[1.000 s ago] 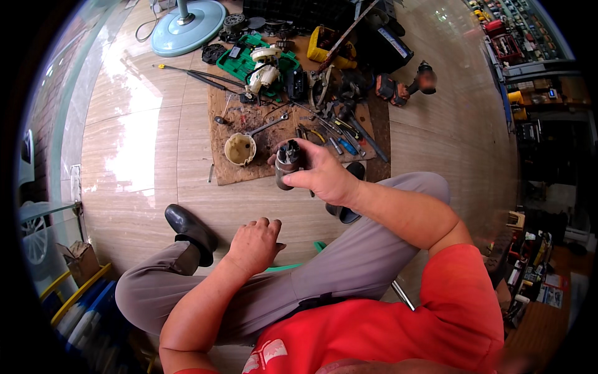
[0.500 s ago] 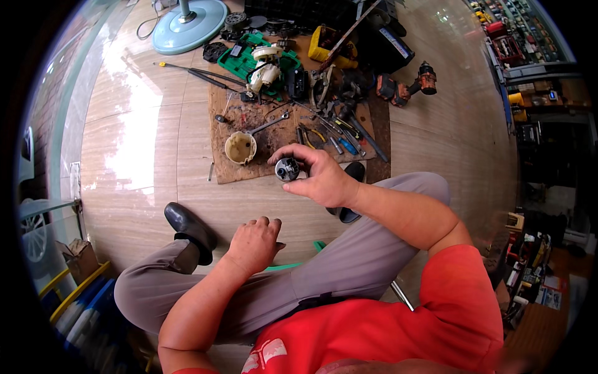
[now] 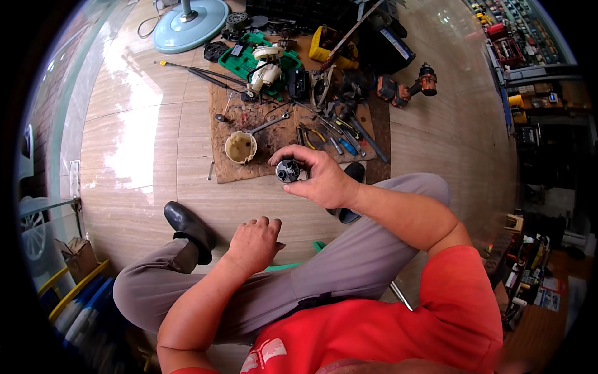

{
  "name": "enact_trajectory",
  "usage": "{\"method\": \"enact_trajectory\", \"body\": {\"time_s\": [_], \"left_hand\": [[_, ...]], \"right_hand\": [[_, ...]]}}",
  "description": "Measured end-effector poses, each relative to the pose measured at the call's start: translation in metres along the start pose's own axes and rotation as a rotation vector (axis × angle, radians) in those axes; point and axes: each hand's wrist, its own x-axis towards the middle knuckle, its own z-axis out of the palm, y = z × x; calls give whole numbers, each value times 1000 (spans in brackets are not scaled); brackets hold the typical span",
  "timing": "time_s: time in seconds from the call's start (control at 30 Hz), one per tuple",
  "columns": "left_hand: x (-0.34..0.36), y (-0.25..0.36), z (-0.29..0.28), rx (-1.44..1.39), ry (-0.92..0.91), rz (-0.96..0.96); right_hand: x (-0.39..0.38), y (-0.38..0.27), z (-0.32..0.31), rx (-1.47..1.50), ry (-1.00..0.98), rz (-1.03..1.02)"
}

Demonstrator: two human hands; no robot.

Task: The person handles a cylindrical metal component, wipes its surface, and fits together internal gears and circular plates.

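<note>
My right hand point(image 3: 321, 177) is closed around a metal cylindrical part point(image 3: 288, 170), its dark fitted end facing up at me, above the front edge of the stained board point(image 3: 221, 174). My left hand point(image 3: 252, 243) hangs lower, over my lap, with fingers apart and loosely curved, holding nothing that I can see. A cream plastic cup point(image 3: 240, 148) stands left of the held part. A wrench point(image 3: 269, 124) lies behind the cup; yellow-handled pliers point(image 3: 314, 138) and several screwdrivers point(image 3: 350, 147) lie to the right.
A green tool case point(image 3: 237, 59) bears a white plastic assembly point(image 3: 265, 73). A yellow case point(image 3: 330, 43), black battery point(image 3: 389, 43) and orange drill point(image 3: 405, 87) stand behind. A pale blue pedestal base point(image 3: 187, 28) is at upper left, shelves point(image 3: 523, 87) at right.
Since a second ago my right hand has tipped the cylinder from showing its side to showing its end. My left hand has stayed about where it was.
</note>
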Motion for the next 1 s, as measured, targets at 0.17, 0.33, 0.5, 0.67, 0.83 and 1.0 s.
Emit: {"method": "enact_trajectory", "body": {"time_s": [0.17,0.33,0.5,0.67,0.83,1.0], "left_hand": [[0,1,0,3,-3,1],[-1,0,0,0,2,3],[0,1,-2,-2,-23,-8],[0,1,-2,-3,-26,-9],[0,1,-2,3,-27,-8],[-1,1,-2,4,-21,-7]], "right_hand": [[0,2,0,15,0,-15],[1,-2,-1,100,3,59],[2,-4,-2,250,20,173],[2,0,-1,76,22,60],[3,3,-2,17,5,10],[2,-3,-2,122,-15,102]]}}
